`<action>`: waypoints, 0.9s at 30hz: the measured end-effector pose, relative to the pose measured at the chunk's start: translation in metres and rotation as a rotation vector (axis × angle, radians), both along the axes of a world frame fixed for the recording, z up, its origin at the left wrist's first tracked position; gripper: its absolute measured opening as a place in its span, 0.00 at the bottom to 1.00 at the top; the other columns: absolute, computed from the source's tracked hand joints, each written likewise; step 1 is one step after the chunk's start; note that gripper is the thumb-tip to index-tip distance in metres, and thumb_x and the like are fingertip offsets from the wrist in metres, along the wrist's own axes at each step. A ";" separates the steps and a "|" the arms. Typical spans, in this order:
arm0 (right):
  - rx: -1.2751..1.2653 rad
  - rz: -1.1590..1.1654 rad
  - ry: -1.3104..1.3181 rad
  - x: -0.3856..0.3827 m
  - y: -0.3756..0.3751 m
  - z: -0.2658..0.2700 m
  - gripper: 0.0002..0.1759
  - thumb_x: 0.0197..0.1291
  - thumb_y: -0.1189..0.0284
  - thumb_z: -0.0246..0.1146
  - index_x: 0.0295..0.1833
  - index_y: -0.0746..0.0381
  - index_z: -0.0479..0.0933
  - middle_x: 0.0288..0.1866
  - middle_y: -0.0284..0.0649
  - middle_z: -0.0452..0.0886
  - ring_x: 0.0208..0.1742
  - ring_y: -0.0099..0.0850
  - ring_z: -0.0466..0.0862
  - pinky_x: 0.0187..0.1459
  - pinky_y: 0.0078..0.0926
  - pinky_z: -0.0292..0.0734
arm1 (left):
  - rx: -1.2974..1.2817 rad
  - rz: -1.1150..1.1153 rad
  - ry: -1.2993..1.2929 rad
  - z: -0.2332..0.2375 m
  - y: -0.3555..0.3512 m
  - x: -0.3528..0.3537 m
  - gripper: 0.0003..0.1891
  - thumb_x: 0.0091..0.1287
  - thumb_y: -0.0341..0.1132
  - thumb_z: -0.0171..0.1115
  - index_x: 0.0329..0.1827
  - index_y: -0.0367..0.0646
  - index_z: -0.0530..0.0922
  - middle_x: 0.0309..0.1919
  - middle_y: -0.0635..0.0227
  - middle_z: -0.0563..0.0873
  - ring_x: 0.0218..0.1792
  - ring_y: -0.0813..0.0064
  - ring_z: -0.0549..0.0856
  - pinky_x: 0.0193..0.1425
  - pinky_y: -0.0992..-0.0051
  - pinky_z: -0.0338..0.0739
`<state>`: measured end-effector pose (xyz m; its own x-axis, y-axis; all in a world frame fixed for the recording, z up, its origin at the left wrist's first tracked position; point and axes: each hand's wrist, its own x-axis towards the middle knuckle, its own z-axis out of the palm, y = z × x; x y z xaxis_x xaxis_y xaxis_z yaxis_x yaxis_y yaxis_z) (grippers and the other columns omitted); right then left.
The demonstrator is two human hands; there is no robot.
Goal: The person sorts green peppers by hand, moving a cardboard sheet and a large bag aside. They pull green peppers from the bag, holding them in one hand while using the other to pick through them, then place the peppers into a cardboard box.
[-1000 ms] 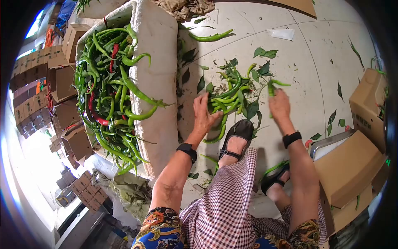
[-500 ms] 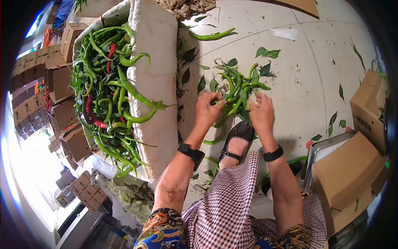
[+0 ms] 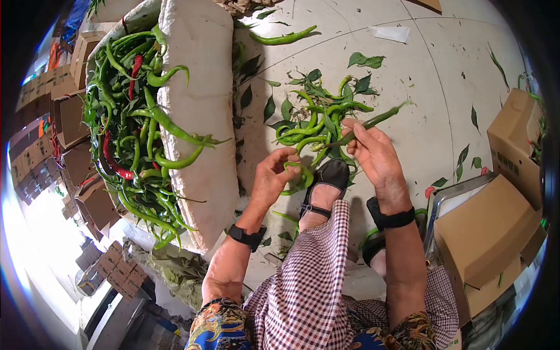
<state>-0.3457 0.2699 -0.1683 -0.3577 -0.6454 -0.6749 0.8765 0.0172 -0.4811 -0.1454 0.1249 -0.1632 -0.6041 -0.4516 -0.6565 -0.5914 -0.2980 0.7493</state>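
A long, dark green chili pepper [image 3: 382, 118] is in the grip of my right hand [image 3: 373, 153], its tip pointing up and to the right. My left hand [image 3: 273, 178] has its thumb and fingers pinched at a curled light green chili pepper [image 3: 302, 170], beside the pile. Just beyond both hands, a small pile of green chili peppers [image 3: 318, 123] lies on the floor, mixed with leaves [image 3: 315, 87] and stem bits. My shoe [image 3: 333, 172] is close below this pile.
At left stands a white foam box [image 3: 198, 116] heaped with green and some red chili peppers [image 3: 140, 128]. Cardboard boxes [image 3: 487, 224] stand at right, beside a metal-edged tray [image 3: 461, 195]. A single pepper [image 3: 284, 38] and scattered leaves lie on the floor [image 3: 426, 87].
My right hand has lifted a dark green pepper from the pile, turning it toward the upper right. My left hand has drawn back left and down, away from the pile. The view has shifted slightly.
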 end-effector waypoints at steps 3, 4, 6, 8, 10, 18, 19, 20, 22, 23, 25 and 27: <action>-0.043 -0.005 0.007 0.000 0.003 0.008 0.17 0.70 0.66 0.57 0.53 0.70 0.74 0.48 0.39 0.79 0.42 0.21 0.73 0.48 0.22 0.70 | -0.004 0.008 0.067 -0.012 -0.001 0.004 0.18 0.61 0.26 0.65 0.55 0.37 0.76 0.46 0.67 0.84 0.47 0.79 0.81 0.54 0.78 0.74; -0.066 -0.008 0.018 0.000 0.004 0.010 0.17 0.70 0.66 0.57 0.54 0.70 0.74 0.48 0.39 0.78 0.44 0.22 0.72 0.49 0.23 0.69 | -0.002 0.007 0.066 -0.014 -0.001 0.003 0.18 0.61 0.26 0.65 0.55 0.37 0.76 0.46 0.67 0.84 0.47 0.79 0.81 0.54 0.78 0.74; -0.069 0.007 0.044 0.000 0.005 0.011 0.18 0.70 0.65 0.56 0.54 0.69 0.74 0.49 0.39 0.78 0.45 0.22 0.72 0.50 0.23 0.68 | 0.032 0.111 0.092 -0.016 -0.004 0.000 0.18 0.62 0.25 0.61 0.56 0.36 0.76 0.43 0.67 0.85 0.45 0.79 0.81 0.53 0.78 0.75; -0.072 0.022 0.069 0.001 0.007 0.009 0.19 0.70 0.64 0.55 0.55 0.69 0.74 0.49 0.38 0.78 0.47 0.22 0.72 0.51 0.23 0.68 | -0.064 0.080 0.025 -0.021 -0.005 -0.003 0.19 0.62 0.28 0.62 0.56 0.35 0.76 0.46 0.65 0.84 0.48 0.76 0.81 0.56 0.76 0.74; 0.034 0.033 0.161 0.002 0.012 0.000 0.20 0.70 0.62 0.55 0.57 0.67 0.74 0.48 0.39 0.80 0.48 0.25 0.74 0.51 0.25 0.69 | -0.162 0.049 -0.042 -0.032 -0.008 -0.003 0.19 0.63 0.30 0.64 0.57 0.35 0.75 0.48 0.63 0.83 0.51 0.73 0.81 0.60 0.75 0.72; 0.708 0.365 0.778 -0.013 0.033 -0.069 0.19 0.64 0.62 0.58 0.53 0.64 0.73 0.36 0.46 0.83 0.35 0.34 0.84 0.41 0.33 0.77 | -0.632 -0.157 -0.147 -0.056 0.010 -0.005 0.53 0.46 0.41 0.78 0.73 0.37 0.54 0.65 0.46 0.64 0.68 0.50 0.62 0.72 0.58 0.57; 0.707 0.366 0.777 -0.009 0.025 -0.072 0.19 0.64 0.62 0.58 0.53 0.64 0.73 0.36 0.46 0.83 0.35 0.34 0.84 0.41 0.33 0.77 | -0.677 -0.119 -0.100 -0.061 0.015 -0.014 0.52 0.47 0.42 0.78 0.72 0.37 0.54 0.65 0.46 0.64 0.67 0.49 0.62 0.72 0.57 0.57; 0.746 0.465 0.798 -0.003 0.015 -0.074 0.15 0.64 0.67 0.58 0.51 0.65 0.74 0.34 0.40 0.81 0.32 0.28 0.81 0.36 0.27 0.75 | -0.763 -0.098 -0.123 -0.067 0.022 -0.028 0.50 0.47 0.44 0.77 0.71 0.37 0.57 0.63 0.47 0.65 0.64 0.49 0.64 0.69 0.56 0.58; 0.591 0.432 0.529 0.013 0.000 -0.085 0.14 0.65 0.68 0.58 0.52 0.63 0.74 0.41 0.42 0.83 0.38 0.30 0.84 0.40 0.29 0.78 | -0.785 -0.065 -0.118 -0.079 0.034 -0.050 0.48 0.49 0.45 0.76 0.71 0.37 0.59 0.61 0.48 0.66 0.63 0.50 0.65 0.68 0.56 0.59; 0.421 0.199 0.321 0.028 -0.008 -0.092 0.13 0.65 0.70 0.57 0.52 0.63 0.74 0.45 0.36 0.81 0.41 0.25 0.82 0.41 0.26 0.78 | -0.807 -0.036 -0.112 -0.083 0.039 -0.059 0.46 0.51 0.47 0.75 0.70 0.37 0.61 0.60 0.50 0.67 0.62 0.51 0.66 0.68 0.56 0.60; 0.275 0.051 0.047 0.035 -0.020 -0.089 0.11 0.63 0.74 0.56 0.51 0.62 0.75 0.46 0.31 0.79 0.42 0.22 0.79 0.39 0.21 0.75 | -0.828 -0.005 -0.093 -0.081 0.042 -0.068 0.41 0.51 0.48 0.75 0.66 0.38 0.67 0.55 0.51 0.70 0.58 0.53 0.69 0.65 0.59 0.62; 0.165 0.167 0.110 0.042 -0.023 -0.088 0.13 0.61 0.78 0.55 0.51 0.61 0.75 0.42 0.31 0.78 0.39 0.21 0.77 0.36 0.17 0.71 | -0.668 0.034 -0.079 -0.079 0.035 -0.071 0.36 0.54 0.46 0.74 0.62 0.36 0.71 0.54 0.53 0.72 0.56 0.60 0.73 0.61 0.64 0.68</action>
<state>-0.3041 0.2469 -0.2562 -0.3321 -0.5860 -0.7391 0.7975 0.2440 -0.5518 -0.2162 0.1595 -0.2422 -0.5441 -0.7941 -0.2710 -0.6507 0.1954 0.7338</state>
